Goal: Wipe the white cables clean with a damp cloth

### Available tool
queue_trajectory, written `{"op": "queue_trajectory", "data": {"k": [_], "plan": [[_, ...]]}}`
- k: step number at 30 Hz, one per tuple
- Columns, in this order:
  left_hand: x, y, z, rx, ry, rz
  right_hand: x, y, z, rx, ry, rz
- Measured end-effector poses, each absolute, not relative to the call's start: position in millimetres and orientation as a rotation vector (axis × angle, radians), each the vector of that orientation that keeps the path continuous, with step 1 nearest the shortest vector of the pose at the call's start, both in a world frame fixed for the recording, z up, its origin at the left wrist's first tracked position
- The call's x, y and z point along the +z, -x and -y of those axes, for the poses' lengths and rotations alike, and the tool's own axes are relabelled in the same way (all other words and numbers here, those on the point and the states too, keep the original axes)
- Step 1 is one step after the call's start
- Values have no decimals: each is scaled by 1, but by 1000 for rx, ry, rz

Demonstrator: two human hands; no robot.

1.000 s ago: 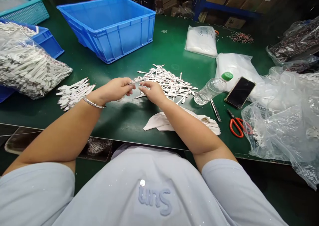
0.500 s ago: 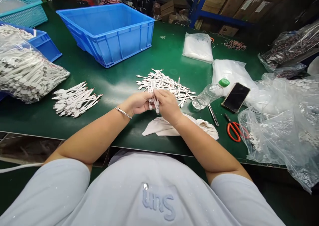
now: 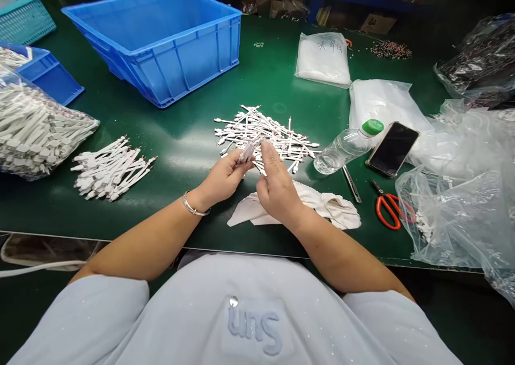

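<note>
My left hand [image 3: 226,178] is closed round a small bunch of white cables [image 3: 248,151], short pieces with connector ends. Close on its right, my right hand [image 3: 277,185] has its fingers stretched out beside the bunch; I see nothing held in it. Just beyond both hands lies a loose pile of white cables [image 3: 277,131], pointing in many directions. Below my right hand a cream cloth [image 3: 333,209] lies crumpled on the table. Over to the left rests a neater stack of white cables [image 3: 110,169], roughly lined up.
A large blue bin [image 3: 169,59] stands at the back left, near a clear bag of white cables [image 3: 36,129]. To the right are a bottle [image 3: 341,149], a phone [image 3: 392,149], a metal tool [image 3: 351,184], red-handled scissors [image 3: 388,212] and plastic bags [image 3: 462,209].
My right hand has come away from the cable bunch, its fingers straightening. My left hand keeps the bunch, now tilted to the right. The view has shifted slightly.
</note>
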State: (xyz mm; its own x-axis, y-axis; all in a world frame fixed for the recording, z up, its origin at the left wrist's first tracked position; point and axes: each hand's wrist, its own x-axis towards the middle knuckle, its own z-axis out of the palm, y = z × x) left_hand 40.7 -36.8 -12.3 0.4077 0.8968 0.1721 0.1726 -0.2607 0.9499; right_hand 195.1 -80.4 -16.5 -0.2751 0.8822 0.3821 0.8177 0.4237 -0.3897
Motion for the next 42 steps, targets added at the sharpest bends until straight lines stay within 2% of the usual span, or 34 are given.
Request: {"op": "queue_trajectory", "data": {"k": [11,21,29,36,42], "plan": [[-16,-43,42,887,-1889,-859,-11,-193,85,183,1372,2147],[-21,-40,41,838,-2079,-801,-5,-197,81,128,1051,1905],[-25,-39,40,779,-2298,-792,7,-206,81,340,1204,1888],[-23,-39,37,710,-2204,-836,18,-209,87,407,1214,1712],[-23,-34,28,806,-1744,-1048,17,-215,92,98,1021,1310]]}}
